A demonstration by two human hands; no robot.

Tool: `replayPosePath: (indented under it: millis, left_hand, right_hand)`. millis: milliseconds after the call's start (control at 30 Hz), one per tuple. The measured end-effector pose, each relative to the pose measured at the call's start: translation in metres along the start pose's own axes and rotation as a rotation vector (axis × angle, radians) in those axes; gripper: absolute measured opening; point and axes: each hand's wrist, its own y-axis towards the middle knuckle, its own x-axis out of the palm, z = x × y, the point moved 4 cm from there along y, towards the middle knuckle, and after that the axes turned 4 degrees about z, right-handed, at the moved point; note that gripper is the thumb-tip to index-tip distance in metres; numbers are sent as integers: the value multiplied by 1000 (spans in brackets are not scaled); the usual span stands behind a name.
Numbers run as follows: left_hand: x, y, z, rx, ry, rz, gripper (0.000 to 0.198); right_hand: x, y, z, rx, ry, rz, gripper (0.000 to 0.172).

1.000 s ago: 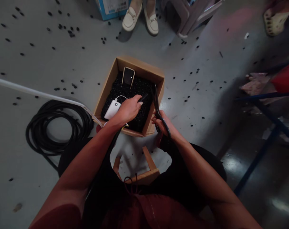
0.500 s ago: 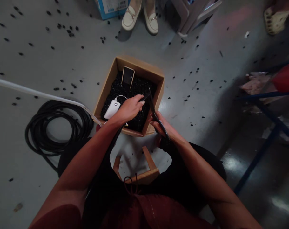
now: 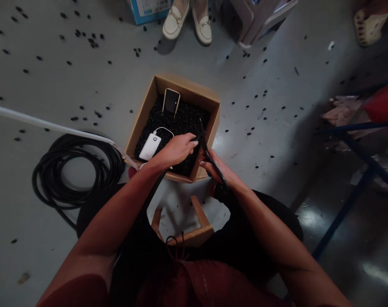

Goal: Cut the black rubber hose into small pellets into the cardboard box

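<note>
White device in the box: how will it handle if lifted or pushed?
The white device is probably rigid, given its smooth, boxy shape. Lifted, it would likely tug the white cable plugged into its end. Pushed, it may shift unevenly, lying on small, loose-looking black pieces.

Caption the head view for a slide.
Left hand holds a thin black strip; right hand holds long black scissors over an open brown cardboard box of small black pieces.
</note>
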Motion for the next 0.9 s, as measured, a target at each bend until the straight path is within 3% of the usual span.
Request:
replayPosePath:
  millis: [133, 300, 567, 900]
  left_hand:
    - [1, -3, 5, 3, 11, -25, 27]
    - [2, -3, 6, -8, 74, -17, 26]
    - [13, 3, -12, -61, 393, -16, 34]
    - [19, 1, -21, -104, 476, -121, 39]
  right_hand:
    - [-1, 0, 0, -28, -8, 28, 32]
    - [-3, 0, 4, -25, -51, 52, 19]
    - [7, 0, 17, -11, -74, 69, 9]
    - [8, -1, 13, 48, -218, 27, 2]
